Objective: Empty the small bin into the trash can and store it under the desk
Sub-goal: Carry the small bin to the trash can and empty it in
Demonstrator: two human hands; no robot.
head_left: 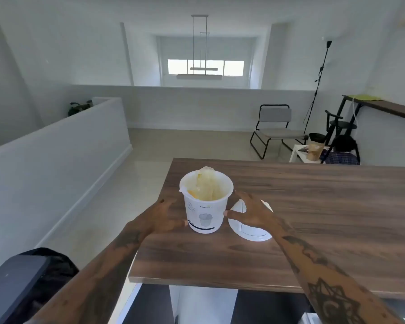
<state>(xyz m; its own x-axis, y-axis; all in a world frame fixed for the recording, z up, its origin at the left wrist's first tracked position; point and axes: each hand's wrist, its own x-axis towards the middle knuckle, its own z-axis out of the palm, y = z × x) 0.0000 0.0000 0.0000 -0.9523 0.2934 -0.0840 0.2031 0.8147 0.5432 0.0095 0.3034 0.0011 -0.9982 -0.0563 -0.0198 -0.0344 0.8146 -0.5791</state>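
Observation:
A small white bin (205,213) stands upright near the left corner of the wooden desk (313,218), with crumpled yellowish and white waste sticking out of its top. Its white lid (250,231) lies flat on the desk just right of it. My left hand (160,216) is spread beside the bin's left side, its thumb close to the base. My right hand (253,212) hovers with fingers apart at the bin's right side, over the lid. Neither hand grips the bin. A dark trash can (17,286) with a black liner sits on the floor at lower left.
A low white wall (56,141) runs along the left. Light floor lies between it and the desk. Far right stand a chair (276,129), a floor lamp (318,85), a stool, a low white table with a paper bag, and a seated person (343,150).

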